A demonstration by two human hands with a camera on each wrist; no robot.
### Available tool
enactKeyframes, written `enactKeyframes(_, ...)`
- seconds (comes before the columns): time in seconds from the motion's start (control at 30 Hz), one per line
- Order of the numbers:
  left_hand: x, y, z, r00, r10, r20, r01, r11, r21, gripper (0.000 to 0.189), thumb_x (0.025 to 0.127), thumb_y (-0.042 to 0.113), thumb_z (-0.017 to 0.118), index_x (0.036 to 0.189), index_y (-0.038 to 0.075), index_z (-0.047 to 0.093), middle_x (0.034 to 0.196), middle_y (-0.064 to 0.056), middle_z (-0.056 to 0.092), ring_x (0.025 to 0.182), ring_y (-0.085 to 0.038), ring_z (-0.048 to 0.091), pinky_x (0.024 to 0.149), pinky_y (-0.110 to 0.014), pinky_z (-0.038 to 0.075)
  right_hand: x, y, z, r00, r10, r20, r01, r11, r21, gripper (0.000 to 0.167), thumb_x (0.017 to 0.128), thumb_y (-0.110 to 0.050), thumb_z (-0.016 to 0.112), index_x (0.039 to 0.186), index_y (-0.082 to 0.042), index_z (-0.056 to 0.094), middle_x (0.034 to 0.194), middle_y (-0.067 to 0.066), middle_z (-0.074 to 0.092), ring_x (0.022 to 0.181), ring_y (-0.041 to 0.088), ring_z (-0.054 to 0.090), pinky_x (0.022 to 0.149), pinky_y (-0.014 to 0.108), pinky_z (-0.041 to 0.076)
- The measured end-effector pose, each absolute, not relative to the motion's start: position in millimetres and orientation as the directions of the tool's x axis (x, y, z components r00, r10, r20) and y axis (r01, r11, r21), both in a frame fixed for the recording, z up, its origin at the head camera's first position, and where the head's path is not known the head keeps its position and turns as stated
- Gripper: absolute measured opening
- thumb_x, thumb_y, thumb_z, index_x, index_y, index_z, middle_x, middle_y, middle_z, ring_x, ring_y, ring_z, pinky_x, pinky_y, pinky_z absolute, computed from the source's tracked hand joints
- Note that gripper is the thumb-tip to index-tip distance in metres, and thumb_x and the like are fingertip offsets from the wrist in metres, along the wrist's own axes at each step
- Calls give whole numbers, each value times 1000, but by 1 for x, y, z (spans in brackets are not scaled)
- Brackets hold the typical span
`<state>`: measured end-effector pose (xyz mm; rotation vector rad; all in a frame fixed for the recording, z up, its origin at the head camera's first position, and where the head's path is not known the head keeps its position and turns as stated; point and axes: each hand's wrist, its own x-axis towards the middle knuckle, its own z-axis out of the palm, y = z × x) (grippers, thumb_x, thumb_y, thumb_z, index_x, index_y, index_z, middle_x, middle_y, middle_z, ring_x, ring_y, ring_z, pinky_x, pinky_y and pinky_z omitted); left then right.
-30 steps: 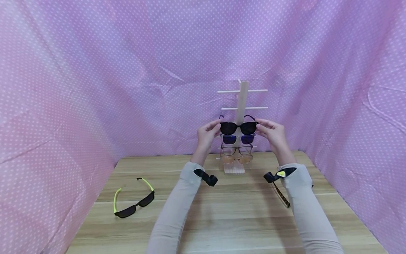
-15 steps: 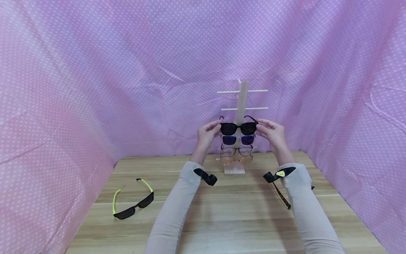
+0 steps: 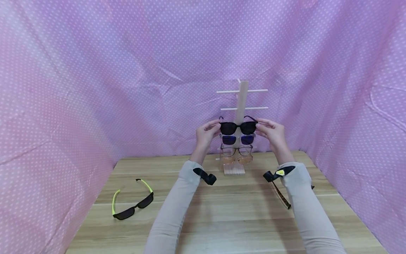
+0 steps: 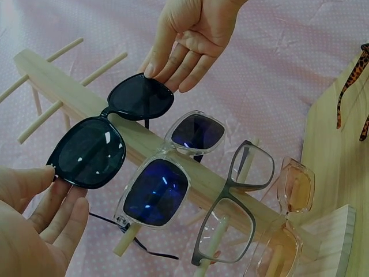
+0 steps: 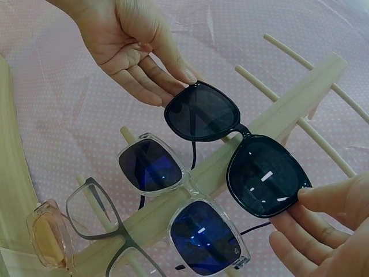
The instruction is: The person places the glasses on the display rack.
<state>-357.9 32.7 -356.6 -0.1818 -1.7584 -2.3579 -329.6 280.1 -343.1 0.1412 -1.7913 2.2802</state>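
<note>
Black sunglasses (image 3: 228,128) sit across the front of a wooden glasses rack (image 3: 242,100), lenses facing me. My left hand (image 3: 205,135) pinches their left outer edge between thumb and fingers. At the opposite edge my right hand (image 3: 273,135) pinches the frame the same way. Directly below hang clear-framed glasses with dark blue lenses (image 4: 157,192). Lower still are grey-framed glasses (image 4: 225,229) and, at the bottom, peach-tinted glasses (image 5: 48,239). The left wrist view shows both hands on the black frame's corners. Bare pegs (image 3: 258,108) stick out above the sunglasses.
Sunglasses with yellow-green temples (image 3: 145,201) lie on the left of the wooden table (image 3: 222,225). Tortoiseshell-patterned glasses (image 3: 281,195) lie at the right, partly hidden by my right forearm. A pink dotted cloth (image 3: 142,70) hangs behind and at both sides.
Both hands keep their pinch on the black sunglasses, which stay at nearly the same height on the rack. Only a very slight shift of the whole view shows.
</note>
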Motion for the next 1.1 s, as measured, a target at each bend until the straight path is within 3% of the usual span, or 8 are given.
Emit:
enactKeyframes(0.2,-359,32,-357,-973,-81,216,231,-306,923,28,90,-4,73,117,-10,71,78,7,71,69,-4,69,75,-24,63,-330,280,-342,-968,126,217,-242,-235,-941,21,93,5,68,105,-9,78,84,-2,78,76,10,75,76,24,63)
enactKeyframes(0.43,-359,31,-359,-974,-73,215,227,-314,922,30,90,-5,73,118,-12,69,77,8,70,70,-4,69,77,-26,63,-330,281,-343,-972,119,204,-227,-222,-948,30,94,4,68,124,3,69,84,-4,78,77,9,75,79,26,63)
enactKeyframes(0.57,-357,30,-359,-975,-73,208,220,-311,924,28,90,-4,73,117,-11,70,82,3,73,71,-5,70,80,-29,64,-329,282,-344,-973,119,196,-218,-213,-952,33,94,4,69,127,4,67,85,-5,78,77,8,75,79,25,63)
enactKeyframes(0.8,-356,28,-361,-977,-63,202,211,-333,919,27,90,-5,73,116,-10,70,89,-5,77,72,-6,71,78,-26,63,-326,283,-343,-977,121,175,-198,-213,-957,21,94,5,67,107,-10,76,84,-4,78,77,9,76,80,25,62)
enactKeyframes(0.9,-356,27,-362,-979,-56,196,203,-328,923,27,90,-3,73,117,-8,71,91,-5,78,74,-7,72,84,-31,63,-325,284,-344,-979,115,170,-191,-213,-958,21,95,5,67,105,-11,76,85,-5,79,78,9,77,78,24,63)
enactKeyframes(1.03,-354,25,-364,-981,-46,189,193,-320,928,27,90,-1,74,117,-6,71,92,-4,78,77,-8,72,98,-47,57,-324,287,-347,-980,104,168,-185,-188,-965,20,95,1,69,113,-7,73,85,-6,79,79,7,76,78,23,62)
enactKeyframes(1.1,-354,24,-365,-982,-42,185,188,-321,928,28,90,-1,74,117,-5,71,91,-3,78,77,-8,72,99,-48,57,-324,288,-348,-981,97,167,-182,-172,-968,24,95,-1,70,118,-5,71,85,-8,79,79,6,76,79,22,62)
